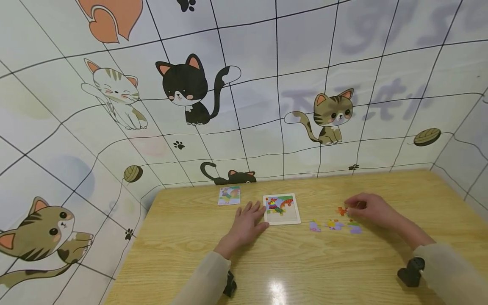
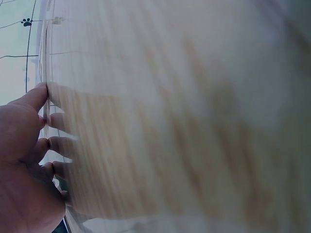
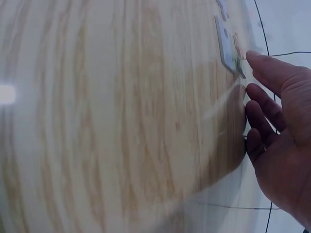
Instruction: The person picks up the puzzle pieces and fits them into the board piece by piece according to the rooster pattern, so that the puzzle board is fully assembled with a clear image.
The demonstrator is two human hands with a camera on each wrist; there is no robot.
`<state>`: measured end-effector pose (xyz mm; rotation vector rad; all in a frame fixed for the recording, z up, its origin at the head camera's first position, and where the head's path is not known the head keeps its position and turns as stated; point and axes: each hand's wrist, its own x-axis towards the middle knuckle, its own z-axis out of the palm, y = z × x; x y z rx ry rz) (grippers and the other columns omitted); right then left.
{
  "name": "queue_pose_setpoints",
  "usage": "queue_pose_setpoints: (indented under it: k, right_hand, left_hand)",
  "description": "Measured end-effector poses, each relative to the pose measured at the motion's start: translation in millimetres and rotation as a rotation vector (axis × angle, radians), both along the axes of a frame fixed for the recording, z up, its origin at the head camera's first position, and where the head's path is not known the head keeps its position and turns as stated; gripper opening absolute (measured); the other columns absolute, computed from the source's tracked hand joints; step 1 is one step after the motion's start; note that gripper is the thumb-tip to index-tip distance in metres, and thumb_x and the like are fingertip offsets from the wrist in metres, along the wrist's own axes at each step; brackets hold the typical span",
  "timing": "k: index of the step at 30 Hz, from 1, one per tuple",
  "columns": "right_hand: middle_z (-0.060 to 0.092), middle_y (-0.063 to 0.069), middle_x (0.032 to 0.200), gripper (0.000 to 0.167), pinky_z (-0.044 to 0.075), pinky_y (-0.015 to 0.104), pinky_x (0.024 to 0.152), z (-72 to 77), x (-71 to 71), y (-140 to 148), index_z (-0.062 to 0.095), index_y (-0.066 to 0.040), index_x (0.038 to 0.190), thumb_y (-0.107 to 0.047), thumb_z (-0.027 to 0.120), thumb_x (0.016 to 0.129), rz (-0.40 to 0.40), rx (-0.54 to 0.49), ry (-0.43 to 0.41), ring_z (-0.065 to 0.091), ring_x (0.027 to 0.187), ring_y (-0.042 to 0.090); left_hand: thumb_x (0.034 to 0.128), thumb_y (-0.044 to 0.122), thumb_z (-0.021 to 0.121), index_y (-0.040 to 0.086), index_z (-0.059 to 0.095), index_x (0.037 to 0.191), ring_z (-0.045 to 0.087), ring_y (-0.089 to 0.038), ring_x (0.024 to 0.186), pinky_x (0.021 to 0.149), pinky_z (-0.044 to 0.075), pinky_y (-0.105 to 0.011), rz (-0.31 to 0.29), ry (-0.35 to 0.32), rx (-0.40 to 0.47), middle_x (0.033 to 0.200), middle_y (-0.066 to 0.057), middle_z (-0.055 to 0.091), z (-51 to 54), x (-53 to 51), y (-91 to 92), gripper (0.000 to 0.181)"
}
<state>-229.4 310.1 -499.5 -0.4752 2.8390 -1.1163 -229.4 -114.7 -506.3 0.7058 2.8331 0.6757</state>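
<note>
The left hand (image 1: 247, 226) lies with spread fingers on the table at the left edge of a white-framed puzzle board (image 1: 298, 220), its fingertips and thumb at the frame. The board holds a partly filled rooster picture, with pale bare area at lower right. The right hand (image 1: 371, 208), fingers bent loosely, has its thumb tip beside an orange puzzle piece (image 1: 342, 211); whether it touches the piece is unclear. In the right wrist view, the hand (image 3: 286, 116) is at the table's surface, near flat pieces (image 3: 225, 46). The left hand (image 2: 31, 155) shows no held object in the left wrist view.
Loose lilac pieces lie below the orange one: one at left (image 1: 314, 226), one with yellow (image 1: 334, 225) and one at right (image 1: 355, 228). A picture card (image 1: 229, 195) lies behind the left hand, near the table's back edge. A cat-patterned wall (image 1: 259, 106) stands behind the table (image 1: 305, 267).
</note>
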Motion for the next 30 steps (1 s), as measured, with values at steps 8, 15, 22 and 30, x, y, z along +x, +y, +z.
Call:
queue_pose_setpoints:
  k: [8,15,22,30]
  right_hand:
    - [0.066,0.004,0.104,0.038,0.047,0.028,0.068,0.3,-1.2,-13,0.072,0.003,0.12,-0.021,0.08,0.091,0.04,0.002,-0.014,0.053,0.082,0.013]
    - [0.063,0.001,0.099,0.032,0.045,0.028,0.065,-1.0,-5.0,-15,0.074,0.002,0.116,-0.015,0.08,0.089,0.055,0.024,-0.01,0.049,0.077,0.011]
    - [0.063,0.001,0.094,0.03,0.044,0.029,0.064,0.7,-9.9,-17,0.073,0.002,0.11,-0.014,0.082,0.086,0.074,0.043,-0.031,0.05,0.077,0.015]
    - [0.058,0.0,0.086,0.024,0.043,0.029,0.063,1.6,-10.4,-19,0.067,-0.006,0.105,-0.01,0.081,0.085,0.055,0.028,-0.041,0.049,0.076,0.016]
  left_hand:
    - [0.1047,0.037,0.059,0.009,0.047,0.155,0.021,-0.039,0.153,0.119,0.012,-0.065,0.001,-0.004,0.005,0.164,-0.014,0.033,0.5,0.7,-0.7,0.059]
    - [0.1047,0.037,0.059,0.01,0.047,0.155,0.02,-0.038,0.154,0.119,0.011,-0.065,0.001,-0.002,0.005,0.164,-0.013,0.032,-1.0,-0.5,-0.8,0.059]
    - [0.1045,0.037,0.06,0.009,0.047,0.155,0.02,-0.038,0.154,0.119,0.011,-0.065,0.003,-0.009,0.006,0.164,-0.013,0.032,0.3,0.0,-0.4,0.059]
    - [0.1046,0.037,0.059,0.009,0.047,0.154,0.02,-0.038,0.154,0.119,0.012,-0.065,0.001,-0.01,0.01,0.164,-0.014,0.033,1.8,0.7,-0.3,0.059]
